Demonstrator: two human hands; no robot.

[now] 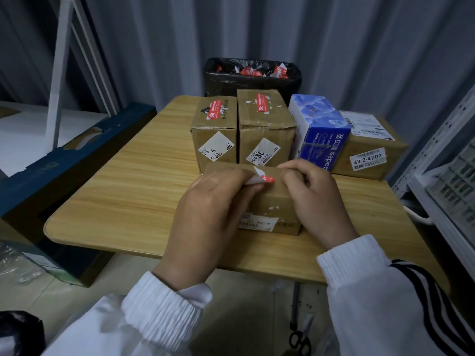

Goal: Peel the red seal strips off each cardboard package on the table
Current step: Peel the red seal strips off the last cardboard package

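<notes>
A small cardboard package (pixel 273 199) lies near the front of the wooden table (pixel 128 181). My left hand (pixel 205 214) pinches a red seal strip (pixel 262 178) on its top; the strip is curled back, white underside showing. My right hand (pixel 316 199) grips the package's right end. Behind stand two taller cardboard packages: the left one (pixel 214 134) with a whole red strip (pixel 213 110) on top, the middle one (pixel 266 129) with a partly torn red strip (pixel 262 103).
A blue tissue box (pixel 318 129) and another cardboard box (pixel 370 152) sit at the right rear. A black bin (pixel 252 80) holding red strips stands behind the table. White shelving (pixel 442 176) is on the right, a dark blue box (pixel 64 170) on the left, scissors (pixel 300 340) on the floor.
</notes>
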